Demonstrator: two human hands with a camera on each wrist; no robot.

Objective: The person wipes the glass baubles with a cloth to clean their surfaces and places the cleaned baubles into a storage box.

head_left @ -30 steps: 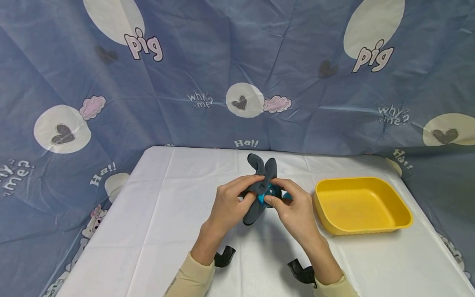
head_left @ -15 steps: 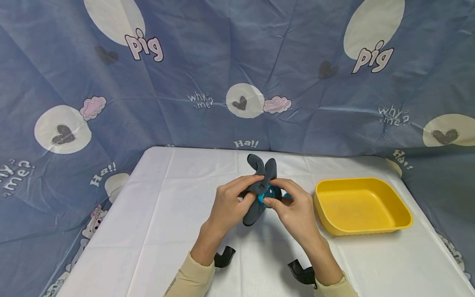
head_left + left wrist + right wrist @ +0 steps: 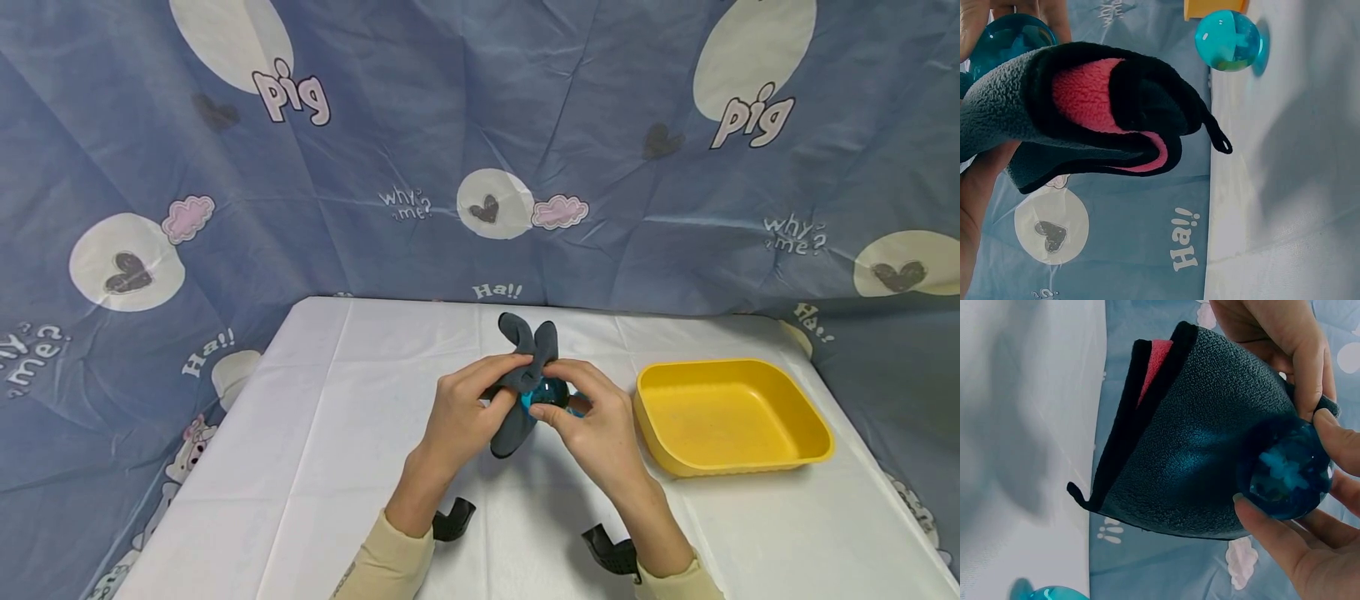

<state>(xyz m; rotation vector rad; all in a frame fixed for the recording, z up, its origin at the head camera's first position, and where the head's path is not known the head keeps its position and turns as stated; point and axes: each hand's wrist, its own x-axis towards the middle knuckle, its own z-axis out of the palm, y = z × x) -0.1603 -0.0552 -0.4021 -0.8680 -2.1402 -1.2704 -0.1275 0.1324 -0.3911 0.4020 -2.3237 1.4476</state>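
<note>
Near the middle of the table my left hand [image 3: 467, 410] grips a folded cloth [image 3: 513, 430], dark grey outside with black edging. Its pinkish-red inner side and a small black loop show in the left wrist view. My right hand [image 3: 600, 425] holds a clear blue ball [image 3: 553, 391] between thumb and fingers, up against the cloth. Inside the ball [image 3: 1286, 470] a pale flower-like shape shows in the right wrist view. A second blue ball [image 3: 1226, 40] rests on the white surface; in the head view it is mostly hidden behind my right hand.
To the right of my hands stands a yellow rectangular tub [image 3: 738, 467] on the white-covered table [image 3: 360, 467]. A blue printed curtain [image 3: 420, 108] rises behind the table and hangs along its sides. Black curved mounts [image 3: 454, 520] jut from both wrists.
My right thumb and fingers have shifted slightly on the ball, with the thumb a little lower and further left. The left hand and cloth stay nearly where they were.
</note>
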